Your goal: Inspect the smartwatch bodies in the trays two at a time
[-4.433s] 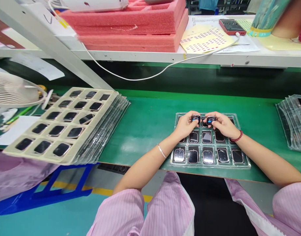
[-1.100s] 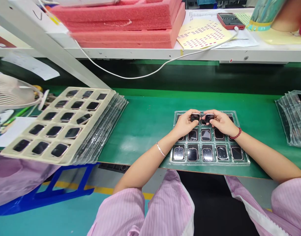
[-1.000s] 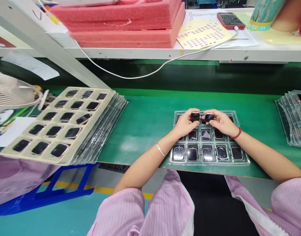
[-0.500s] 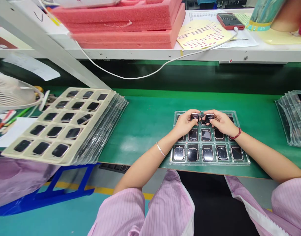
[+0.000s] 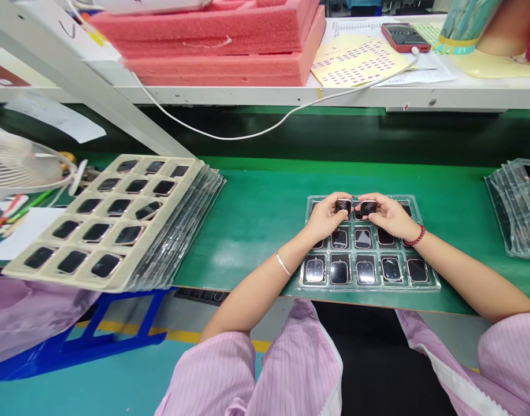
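My left hand pinches a smartwatch case with a dark face, thumb at its lower edge. A second smartwatch case is held in my right hand, its face turned up and showing faint light marks. Both hands are above the back row of a clear plastic tray. Strapless watch cases fill the visible pockets of its front and middle rows, such as one watch case near the front. My hands cover part of the back row.
At left a cream tray of watch cases tops a stack of clear trays, beside a white fan. More clear trays stand at right. A white cable droops from the shelf, which bears red foam and a phone.
The watch case in my right hand has tilted or shifted very slightly, and that thumb has moved a little lower. My left hand stays in place.
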The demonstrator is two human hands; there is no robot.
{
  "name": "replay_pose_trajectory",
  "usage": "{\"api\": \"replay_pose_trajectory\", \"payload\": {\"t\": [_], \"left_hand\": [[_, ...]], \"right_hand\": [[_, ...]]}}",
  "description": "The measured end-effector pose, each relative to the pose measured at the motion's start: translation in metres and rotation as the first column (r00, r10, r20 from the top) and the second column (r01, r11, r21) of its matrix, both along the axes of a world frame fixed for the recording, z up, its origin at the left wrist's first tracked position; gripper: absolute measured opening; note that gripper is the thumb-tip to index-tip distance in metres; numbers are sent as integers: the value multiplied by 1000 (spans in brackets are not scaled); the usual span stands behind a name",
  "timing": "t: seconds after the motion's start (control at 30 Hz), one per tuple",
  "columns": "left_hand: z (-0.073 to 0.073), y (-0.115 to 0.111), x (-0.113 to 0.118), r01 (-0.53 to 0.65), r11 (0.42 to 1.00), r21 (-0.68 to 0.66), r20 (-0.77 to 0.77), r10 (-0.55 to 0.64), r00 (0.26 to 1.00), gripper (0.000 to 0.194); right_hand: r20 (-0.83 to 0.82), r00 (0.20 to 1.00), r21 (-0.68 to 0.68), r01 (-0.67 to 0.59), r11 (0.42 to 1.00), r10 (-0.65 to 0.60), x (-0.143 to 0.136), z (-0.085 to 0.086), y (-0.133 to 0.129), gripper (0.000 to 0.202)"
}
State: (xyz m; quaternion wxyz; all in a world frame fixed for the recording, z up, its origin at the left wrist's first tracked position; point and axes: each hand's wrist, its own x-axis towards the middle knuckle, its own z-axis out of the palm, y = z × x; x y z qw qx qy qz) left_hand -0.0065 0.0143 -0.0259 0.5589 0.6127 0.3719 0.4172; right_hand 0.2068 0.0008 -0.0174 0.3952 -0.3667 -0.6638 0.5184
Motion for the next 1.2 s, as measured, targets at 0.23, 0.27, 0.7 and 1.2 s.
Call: {"api": "replay_pose_trajectory", "payload": {"t": [0.23,0.27,0.7,1.2], "left_hand": [[1,0,0,-22,1000,22,-61,24,998,47],[1,0,0,-27,999,27,-63,29,998,46],[1,0,0,-9,1000,7,-23,9,1000,47],[1,7,-5,47,994,-96,49,-43,998,60]], "right_hand": [[78,997,-18,27,999,-26,1,1,0,38],[59,998,-7,18,1000,-18,0,1,0,39],[36,999,-5,6,1000,-5,0,3,0,44],[67,997,-68,47,997,-43,3,-2,5,51]]}}
